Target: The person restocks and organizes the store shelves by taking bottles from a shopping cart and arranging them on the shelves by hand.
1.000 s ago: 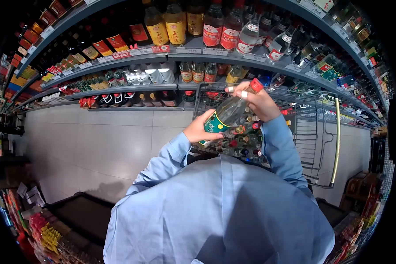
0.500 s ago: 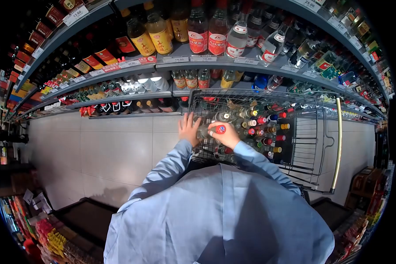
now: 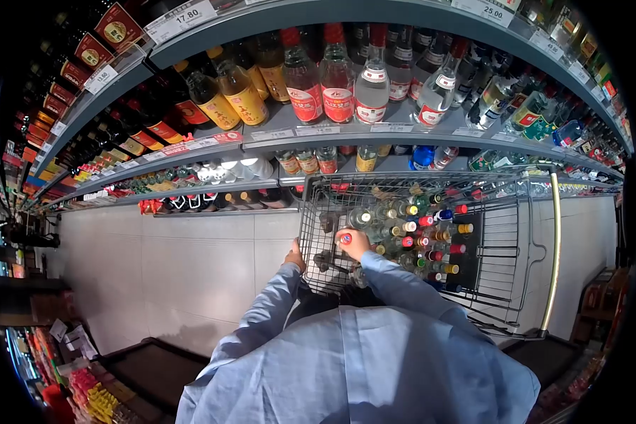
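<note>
My right hand [image 3: 355, 244] is closed round the neck of a bottle, whose red cap [image 3: 345, 239] points up at the camera; the hand hides most of its body. It stands over the wire shopping cart [image 3: 502, 237], beside many upright bottles with red, yellow, white and blue caps [image 3: 425, 221]. At the cart's left edge is my left hand [image 3: 295, 257], its fingers mostly out of sight against the wire side. What it holds, if anything, cannot be made out.
Shelves [image 3: 431, 131] of bottles curve across the front, with clear bottles with red labels [image 3: 338, 102] and yellow-labelled bottles [image 3: 239, 99]. Pale floor tiles [image 3: 191, 261] lie left of the cart. A dark low platform [image 3: 155, 371] and bright packets [image 3: 92, 396] are behind at left.
Both hands have come down from holding the green-labelled bottle tilted above the cart. My left hand has left the bottle and moved to the cart's edge. The view has shifted.
</note>
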`<state>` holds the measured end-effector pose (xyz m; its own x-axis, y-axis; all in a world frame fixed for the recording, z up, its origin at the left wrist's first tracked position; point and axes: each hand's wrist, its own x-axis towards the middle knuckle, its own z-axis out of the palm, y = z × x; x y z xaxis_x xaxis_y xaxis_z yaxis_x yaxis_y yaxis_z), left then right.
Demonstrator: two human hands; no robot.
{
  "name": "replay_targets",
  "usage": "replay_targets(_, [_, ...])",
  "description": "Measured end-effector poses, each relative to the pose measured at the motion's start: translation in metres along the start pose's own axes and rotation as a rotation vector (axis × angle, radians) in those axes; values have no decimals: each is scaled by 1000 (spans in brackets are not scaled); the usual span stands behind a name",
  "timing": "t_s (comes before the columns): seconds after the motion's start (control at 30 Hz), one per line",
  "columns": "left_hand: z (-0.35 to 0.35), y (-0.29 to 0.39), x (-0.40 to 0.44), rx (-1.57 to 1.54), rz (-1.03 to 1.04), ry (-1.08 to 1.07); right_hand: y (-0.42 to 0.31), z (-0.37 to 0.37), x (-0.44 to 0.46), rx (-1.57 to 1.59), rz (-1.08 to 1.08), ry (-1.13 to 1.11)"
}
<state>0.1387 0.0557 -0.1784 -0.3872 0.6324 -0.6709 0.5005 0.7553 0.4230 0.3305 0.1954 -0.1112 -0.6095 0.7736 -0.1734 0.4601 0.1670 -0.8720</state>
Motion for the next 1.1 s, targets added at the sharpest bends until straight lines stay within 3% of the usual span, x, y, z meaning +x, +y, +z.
replay_targets(0.13, [26, -20, 67, -1591, -434, -370, 20, 5, 7, 10, -70, -10])
replay_targets(0.23, [15, 8, 44, -1506, -461, -266, 41, 10, 8, 41, -119, -18])
replay_targets(0.3, [7, 27, 23, -1405, -429, -191, 41, 6, 4, 47, -40, -32])
replay_targets(0.4, [-21, 79, -13, -1398, -627, -181, 44, 3, 0, 103, -17, 22])
replay_targets(0.47, [-20, 88, -18, -1228, -582, -109, 50, 0, 1, 72, -33, -14])
replay_targets(0.53, [-17, 93, -20, -1159, -642, -93, 51, -3, 0, 118, 86, 8])
replay_targets(0.6, [-15, 99, -21, -1097, -685, -75, 53, -5, 4, 50, 60, 174])
replay_targets(0.87, [8, 114, -19, -1023, -588, -110, 99, -18, -3, 128, 156, 181])
replay_targets(1.1, [31, 127, -17, -947, -447, -172, 92, -51, -21, 401, 199, 298])
